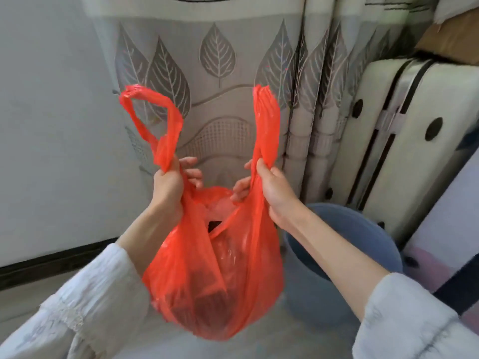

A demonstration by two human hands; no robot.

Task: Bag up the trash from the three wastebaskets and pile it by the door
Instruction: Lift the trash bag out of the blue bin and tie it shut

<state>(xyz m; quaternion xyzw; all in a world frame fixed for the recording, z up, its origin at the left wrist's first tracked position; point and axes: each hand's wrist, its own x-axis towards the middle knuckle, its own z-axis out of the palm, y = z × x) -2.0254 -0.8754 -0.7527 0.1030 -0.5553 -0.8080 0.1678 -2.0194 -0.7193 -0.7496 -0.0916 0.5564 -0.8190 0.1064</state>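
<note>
A red plastic bag hangs in the air at the centre, dark trash showing through it. The left hand grips the bag's left handle at 10 o'clock; the right hand grips the right handle at 2 o'clock. A blue wastebasket stands on the floor at 4 o'clock from the bag, beside a white suitcase and a leaf-patterned curtain.

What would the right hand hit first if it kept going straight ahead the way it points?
Probably the curtain: the right hand, gripping the red bag, points forward and up at it. Depth is unclear.
</note>
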